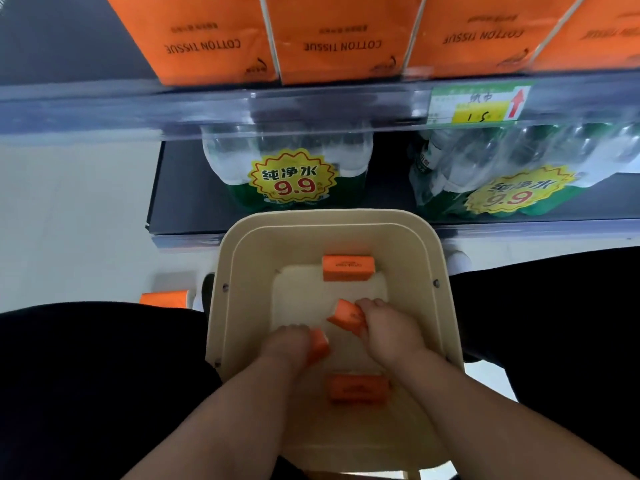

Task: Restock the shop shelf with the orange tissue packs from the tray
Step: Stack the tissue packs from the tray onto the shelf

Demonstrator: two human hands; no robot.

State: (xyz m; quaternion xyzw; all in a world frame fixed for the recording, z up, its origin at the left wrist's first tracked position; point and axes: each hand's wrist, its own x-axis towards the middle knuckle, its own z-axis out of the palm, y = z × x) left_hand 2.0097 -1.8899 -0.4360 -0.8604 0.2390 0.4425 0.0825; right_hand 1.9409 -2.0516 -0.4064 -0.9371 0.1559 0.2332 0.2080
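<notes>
A beige tray [228, 271] sits between my knees, below the shelf. Inside it, my left hand [287, 344] is closed on one small orange tissue pack [319, 344], and my right hand [391, 327] grips another orange pack [346, 315] that is tilted up. A third pack [348, 268] lies flat at the tray's far end. A fourth pack [358, 388] lies at the near end between my forearms. On the upper shelf [207, 105] stands a row of large orange cotton tissue packs [343, 39].
Shrink-wrapped water bottles with yellow 9.9 stickers [294, 178] fill the lower shelf. A price tag [479, 105] hangs on the upper shelf's rail. One orange pack [162, 298] lies on the floor left of the tray. My dark-trousered legs flank the tray.
</notes>
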